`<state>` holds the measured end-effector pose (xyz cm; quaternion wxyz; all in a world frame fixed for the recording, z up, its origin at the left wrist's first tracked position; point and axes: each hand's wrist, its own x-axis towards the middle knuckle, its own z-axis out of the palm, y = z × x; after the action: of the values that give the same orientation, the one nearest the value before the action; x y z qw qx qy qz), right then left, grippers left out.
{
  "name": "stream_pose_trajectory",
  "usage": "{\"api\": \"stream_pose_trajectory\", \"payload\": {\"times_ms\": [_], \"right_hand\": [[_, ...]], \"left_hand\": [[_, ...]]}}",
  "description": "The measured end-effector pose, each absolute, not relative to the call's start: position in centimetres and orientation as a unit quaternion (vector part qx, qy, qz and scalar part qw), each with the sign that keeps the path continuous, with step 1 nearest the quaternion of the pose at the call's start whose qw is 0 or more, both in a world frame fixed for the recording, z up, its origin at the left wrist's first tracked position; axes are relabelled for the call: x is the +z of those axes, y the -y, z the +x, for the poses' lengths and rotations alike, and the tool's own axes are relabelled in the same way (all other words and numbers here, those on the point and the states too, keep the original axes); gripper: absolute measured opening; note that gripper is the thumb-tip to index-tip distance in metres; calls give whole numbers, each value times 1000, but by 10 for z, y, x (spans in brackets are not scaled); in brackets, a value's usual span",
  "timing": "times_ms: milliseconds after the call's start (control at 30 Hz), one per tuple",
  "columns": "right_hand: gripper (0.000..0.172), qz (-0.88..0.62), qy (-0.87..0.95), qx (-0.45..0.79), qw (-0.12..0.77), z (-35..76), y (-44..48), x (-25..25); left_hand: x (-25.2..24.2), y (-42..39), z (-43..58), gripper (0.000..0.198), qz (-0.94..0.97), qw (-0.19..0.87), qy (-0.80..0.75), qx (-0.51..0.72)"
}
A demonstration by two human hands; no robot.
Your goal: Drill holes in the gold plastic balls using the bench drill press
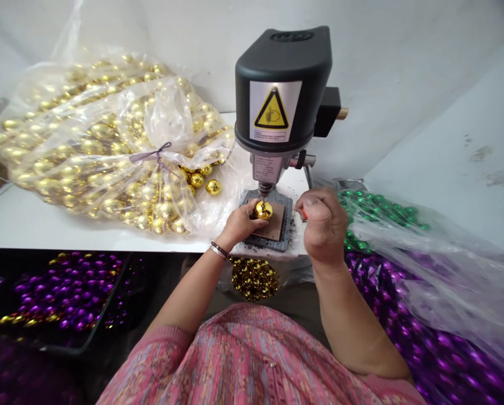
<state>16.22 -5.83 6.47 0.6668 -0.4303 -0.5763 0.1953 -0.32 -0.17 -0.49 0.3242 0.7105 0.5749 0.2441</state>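
My left hand (240,223) grips a shiny gold ball (262,210) from the side and holds it on a brown pad (274,220). The ball sits directly under the chuck of a small black bench drill press (277,90), whose grey base plate (269,239) is scattered with dark debris. My right hand (323,225) is curled into a fist just right of the base plate. A small orange-handled object (304,214) pokes out of that fist, with most of it hidden by my fingers.
A large clear bag of gold balls (104,146) lies on the white bench (108,236), with several loose balls (213,187) beside it. Bags of green balls (378,211) and purple balls (421,315) are on the right. A tray of purple balls (66,292) and a gold heap (254,278) sit below.
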Motion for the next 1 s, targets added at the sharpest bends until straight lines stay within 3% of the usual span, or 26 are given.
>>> {"api": "stream_pose_trajectory", "payload": {"times_ms": [167, 367, 733, 1000], "right_hand": [[23, -409, 548, 209, 699, 161, 50, 41], [25, -402, 540, 222, 705, 159, 46, 23], [41, -413, 480, 297, 715, 157, 47, 116], [36, -410, 440, 332, 727, 155, 51, 115]], "left_hand": [[-7, 2, -4, 47, 705, 355, -553, 269], [-14, 1, -4, 52, 700, 363, -545, 285], [-14, 10, -13, 62, 726, 358, -499, 309], [-10, 35, -52, 67, 775, 397, -415, 264]]}}
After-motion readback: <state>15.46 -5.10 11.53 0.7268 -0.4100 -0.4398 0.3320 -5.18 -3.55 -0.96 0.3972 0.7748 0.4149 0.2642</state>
